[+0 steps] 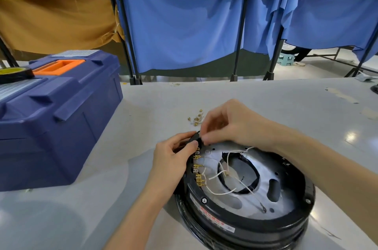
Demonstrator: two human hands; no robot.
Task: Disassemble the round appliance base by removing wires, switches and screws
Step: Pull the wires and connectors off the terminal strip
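The round appliance base (245, 226) lies flat on the grey surface (266, 96), at the lower right and close to the person, its metal plate facing up. At its far-left rim both hands meet on a small black part (198, 138): the left hand (173, 154) curls round it from outside with the thumb on top, and the right hand (225, 125) pinches it with its fingertips. White wires (216, 176) loop across the plate from a row of brass terminals (197, 168). Loose brass connectors (196, 117) lie just beyond the hands, and a blue toolbox (57, 110) stands to the left
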